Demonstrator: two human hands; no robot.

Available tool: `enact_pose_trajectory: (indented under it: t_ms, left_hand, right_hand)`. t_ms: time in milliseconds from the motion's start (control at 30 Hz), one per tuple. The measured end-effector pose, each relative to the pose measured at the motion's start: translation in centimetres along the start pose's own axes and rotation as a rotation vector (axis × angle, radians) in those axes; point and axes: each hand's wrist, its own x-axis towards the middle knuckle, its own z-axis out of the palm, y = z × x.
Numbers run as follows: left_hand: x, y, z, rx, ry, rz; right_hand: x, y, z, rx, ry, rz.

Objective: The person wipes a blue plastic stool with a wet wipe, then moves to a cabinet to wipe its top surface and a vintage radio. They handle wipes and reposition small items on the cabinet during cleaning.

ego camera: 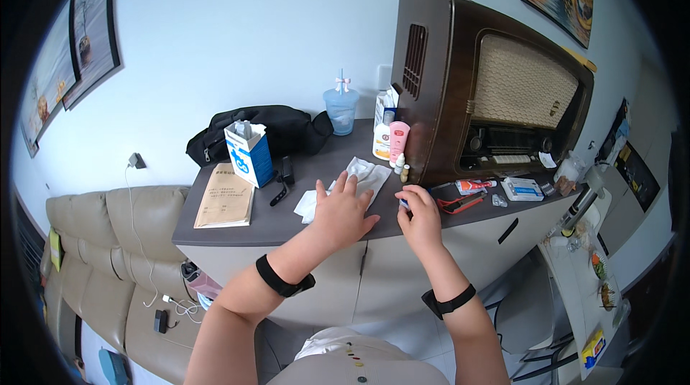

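My left hand (345, 210) lies spread, palm down, over a crumpled white tissue (372, 175) on the grey cabinet top (280, 223). To its right, my right hand (420, 215) has its fingers curled round a small blue and white item (404, 203), mostly hidden. Just behind the right hand stand a small white dropper bottle (399, 163), a small brown bottle (405, 173), a pink tube (399, 140) and a white lotion bottle (381, 140). A red and black utility knife (462, 203) lies to the right of that hand.
A large vintage radio (447, 78) stands at the right. Behind are a black bag (269, 126) and a blue cup with a straw (342, 110). At the left are a brown notebook (225, 199), a blue and white carton (250, 156) and a black wristwatch-like device (283, 180).
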Motion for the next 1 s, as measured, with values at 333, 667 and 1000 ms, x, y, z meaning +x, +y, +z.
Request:
enact_pose_trajectory:
  t_ms: [333,667,1000]
  left_hand:
    - [-1.4,-0.4,3.5,-0.120,0.034,-0.142]
    - [-1.6,-0.6,3.6,-0.163,0.056,-0.141]
    - [-1.6,-0.5,3.8,-0.146,0.109,-0.116]
  right_hand:
    - [2.2,-1.0,0.6,-0.230,-0.050,-0.066]
    - [3.7,-0.4,2.5,-0.612,-0.177,-0.011]
    - [4.2,-1.1,2.5,-0.645,-0.127,0.016]
